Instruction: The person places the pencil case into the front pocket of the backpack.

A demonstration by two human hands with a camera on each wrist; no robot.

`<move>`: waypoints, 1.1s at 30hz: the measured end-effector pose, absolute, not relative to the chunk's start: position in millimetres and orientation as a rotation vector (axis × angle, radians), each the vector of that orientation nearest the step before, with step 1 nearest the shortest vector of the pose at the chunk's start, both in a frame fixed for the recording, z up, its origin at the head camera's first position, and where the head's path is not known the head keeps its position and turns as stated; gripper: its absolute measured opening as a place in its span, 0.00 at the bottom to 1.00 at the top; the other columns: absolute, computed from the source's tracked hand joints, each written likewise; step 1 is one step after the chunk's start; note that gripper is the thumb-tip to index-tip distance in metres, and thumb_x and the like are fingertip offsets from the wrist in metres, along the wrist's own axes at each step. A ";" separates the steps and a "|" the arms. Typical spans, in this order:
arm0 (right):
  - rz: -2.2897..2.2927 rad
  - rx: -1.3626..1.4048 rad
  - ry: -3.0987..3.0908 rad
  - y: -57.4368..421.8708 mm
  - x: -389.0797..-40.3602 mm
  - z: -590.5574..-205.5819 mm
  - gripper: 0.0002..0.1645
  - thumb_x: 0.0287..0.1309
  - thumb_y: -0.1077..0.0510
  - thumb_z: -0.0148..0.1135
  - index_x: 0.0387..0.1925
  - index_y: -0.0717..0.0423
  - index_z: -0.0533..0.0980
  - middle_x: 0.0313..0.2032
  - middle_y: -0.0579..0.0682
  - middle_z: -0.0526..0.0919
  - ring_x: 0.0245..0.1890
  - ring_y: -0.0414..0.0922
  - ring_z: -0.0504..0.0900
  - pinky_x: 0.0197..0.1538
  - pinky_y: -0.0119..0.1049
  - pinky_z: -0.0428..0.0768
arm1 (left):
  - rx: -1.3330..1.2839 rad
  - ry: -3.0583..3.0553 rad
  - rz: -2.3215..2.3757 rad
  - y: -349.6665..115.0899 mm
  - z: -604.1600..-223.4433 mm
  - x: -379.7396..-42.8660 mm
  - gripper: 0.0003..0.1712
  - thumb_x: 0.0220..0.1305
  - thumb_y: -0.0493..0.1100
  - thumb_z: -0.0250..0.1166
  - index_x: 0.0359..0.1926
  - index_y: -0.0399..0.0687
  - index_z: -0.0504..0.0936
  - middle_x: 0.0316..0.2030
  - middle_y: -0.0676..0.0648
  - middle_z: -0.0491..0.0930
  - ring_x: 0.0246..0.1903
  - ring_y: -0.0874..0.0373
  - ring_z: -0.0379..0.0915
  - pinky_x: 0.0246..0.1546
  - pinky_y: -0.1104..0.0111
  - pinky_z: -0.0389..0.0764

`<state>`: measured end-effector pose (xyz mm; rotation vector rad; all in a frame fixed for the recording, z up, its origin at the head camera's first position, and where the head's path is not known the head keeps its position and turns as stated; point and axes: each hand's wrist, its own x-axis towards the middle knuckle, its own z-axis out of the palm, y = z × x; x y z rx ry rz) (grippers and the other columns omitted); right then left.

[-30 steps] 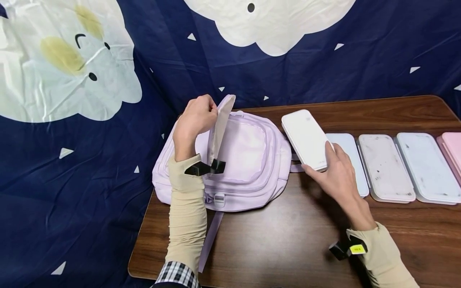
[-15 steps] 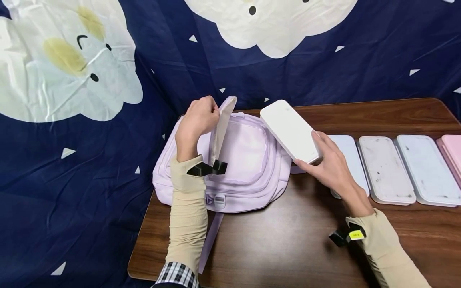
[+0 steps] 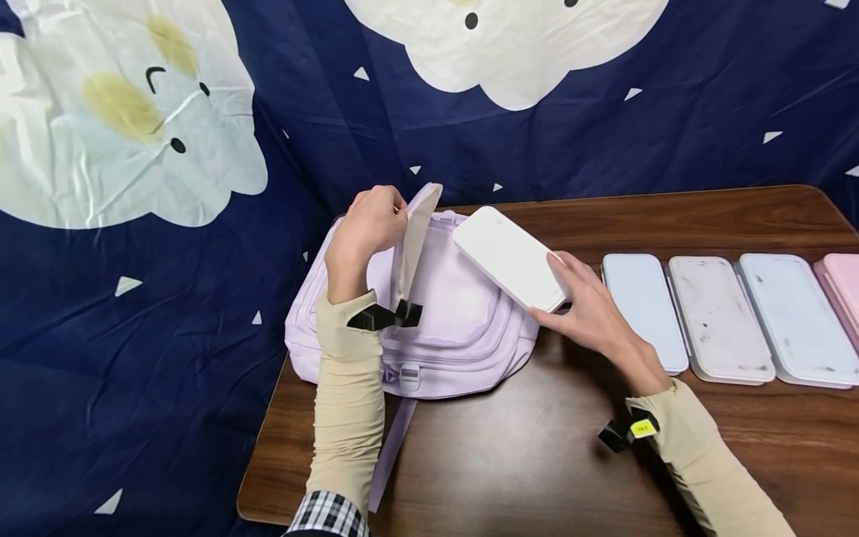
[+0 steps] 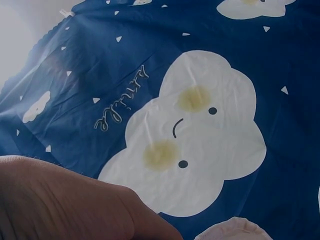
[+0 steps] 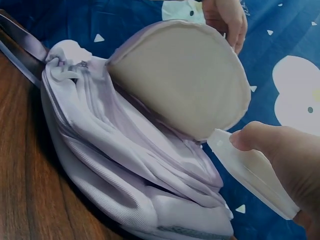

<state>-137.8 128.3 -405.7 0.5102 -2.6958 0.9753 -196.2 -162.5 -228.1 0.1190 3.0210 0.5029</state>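
A lilac backpack (image 3: 463, 298) lies on the table with its front pocket flap (image 3: 417, 239) raised. My left hand (image 3: 367, 231) pinches the flap's upper edge; in the right wrist view the flap's beige lining (image 5: 185, 75) faces the camera. With thumb and fingers my right hand (image 3: 590, 306) grips a white flat box (image 3: 510, 257) by its near right end. Tilted, the box hangs over the backpack's right side, its far end near the pocket. The left wrist view shows part of the left hand (image 4: 65, 205) and little of the bag.
Right of the backpack, similar flat boxes stand in a row: a pale blue one (image 3: 644, 309), a greyish one (image 3: 720, 317), another pale blue one (image 3: 798, 317) and a pink one (image 3: 847, 287). A lilac strap (image 3: 392, 455) trails toward the table's (image 3: 510, 455) front edge. Behind hangs a dark blue cloth (image 3: 295, 97).
My right hand has carried the white box leftward from beside the row to over the backpack, turning it more sideways. The left hand keeps holding the flap in nearly the same place.
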 end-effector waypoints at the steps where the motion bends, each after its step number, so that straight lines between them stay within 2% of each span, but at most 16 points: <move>1: 0.978 0.519 -2.701 126.2 -138.1 -405.9 0.56 0.43 0.43 0.72 0.70 0.58 0.58 0.67 0.62 0.63 0.65 0.60 0.63 0.62 0.57 0.66 | 0.115 3.018 0.504 -162.5 -227.8 -196.2 0.17 0.63 0.38 0.48 0.46 0.43 0.82 0.51 0.44 0.79 0.54 0.48 0.71 0.56 0.55 0.72; 11: 0.976 0.688 -2.743 101.4 -144.1 -408.0 0.56 0.44 0.39 0.72 0.70 0.57 0.60 0.67 0.61 0.62 0.66 0.59 0.62 0.64 0.58 0.65 | 0.146 3.040 0.508 -163.4 -229.5 -194.7 0.16 0.64 0.36 0.46 0.44 0.40 0.80 0.48 0.44 0.79 0.52 0.49 0.72 0.55 0.56 0.72; 20: 0.977 0.834 -2.753 83.6 -154.9 -409.4 0.56 0.45 0.39 0.70 0.69 0.61 0.59 0.67 0.63 0.62 0.67 0.60 0.60 0.68 0.58 0.60 | 0.152 3.044 0.508 -160.7 -230.3 -194.2 0.14 0.65 0.38 0.47 0.43 0.42 0.78 0.45 0.45 0.79 0.50 0.50 0.72 0.53 0.57 0.73; 27: 0.839 0.820 -2.749 81.2 -167.0 -407.7 0.55 0.43 0.36 0.71 0.68 0.57 0.63 0.67 0.60 0.64 0.64 0.58 0.64 0.62 0.59 0.66 | 0.156 3.052 0.529 -161.2 -231.9 -195.0 0.13 0.65 0.38 0.47 0.42 0.43 0.78 0.45 0.46 0.78 0.49 0.51 0.72 0.53 0.58 0.73; 33: 1.037 0.712 -2.638 83.6 -170.8 -409.4 0.53 0.39 0.41 0.77 0.65 0.58 0.66 0.61 0.61 0.64 0.58 0.56 0.68 0.60 0.54 0.70 | 0.154 3.053 0.540 -162.7 -233.1 -196.7 0.14 0.65 0.39 0.47 0.43 0.44 0.78 0.46 0.47 0.78 0.50 0.52 0.72 0.53 0.58 0.73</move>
